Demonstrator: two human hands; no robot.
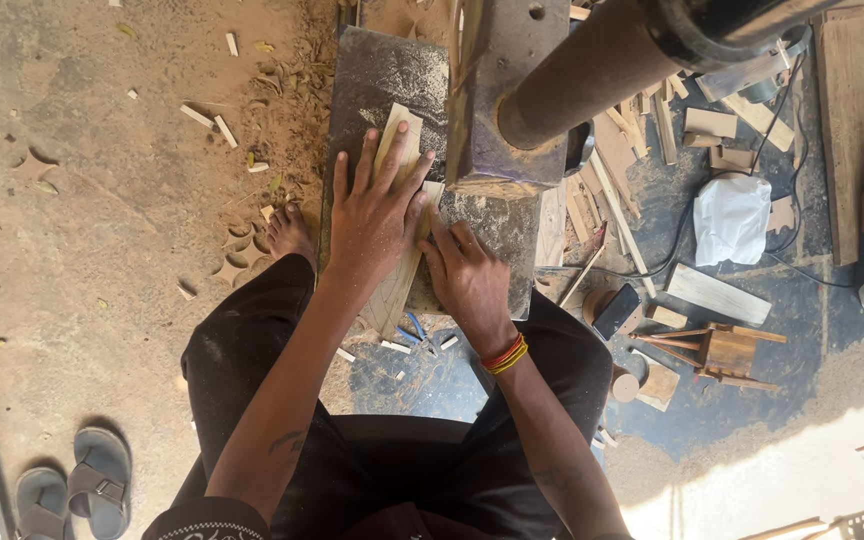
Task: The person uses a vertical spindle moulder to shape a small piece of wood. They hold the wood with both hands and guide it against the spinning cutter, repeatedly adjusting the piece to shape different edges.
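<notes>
Pale wood strip [399, 215] on dusty, worn metal table [372, 75].

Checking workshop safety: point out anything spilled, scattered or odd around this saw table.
Sawdust coats the metal table where both hands press a wooden strip. Offcuts litter the dirt floor, a cable trails through wood scraps, and a bare foot stands among the debris.

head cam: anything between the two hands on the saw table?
Only the pale wood strip. The left hand lies flat on it, the right hand is against its right edge on the dusty metal table. Head view shows this.
</notes>
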